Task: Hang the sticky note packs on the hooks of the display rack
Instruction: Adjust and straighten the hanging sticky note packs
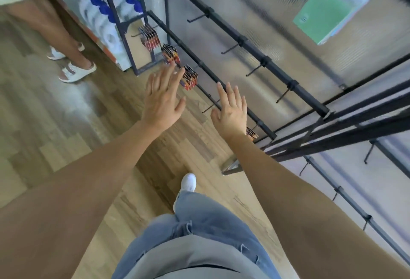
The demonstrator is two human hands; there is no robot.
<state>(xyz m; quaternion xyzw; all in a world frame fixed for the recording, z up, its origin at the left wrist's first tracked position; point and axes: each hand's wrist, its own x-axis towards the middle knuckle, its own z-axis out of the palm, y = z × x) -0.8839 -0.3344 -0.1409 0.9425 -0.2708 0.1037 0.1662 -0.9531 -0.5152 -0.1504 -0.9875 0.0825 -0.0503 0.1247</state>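
A black metal display rack [241, 41] with hooked rails and a ribbed translucent back stands on a wood-plank floor [66, 123]. A green sticky note pack with a white header card [321, 14] hangs high on the rack. The left hand [163, 98] and right hand [231, 112] are spread and grasp nothing, beside small red-and-black packets [189, 77] on the lower rail.

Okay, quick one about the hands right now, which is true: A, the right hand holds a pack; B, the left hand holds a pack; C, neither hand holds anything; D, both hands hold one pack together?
C: the left hand and right hand both show straight, spread fingers with nothing in them, while the sticky note packs hang on the display rack.
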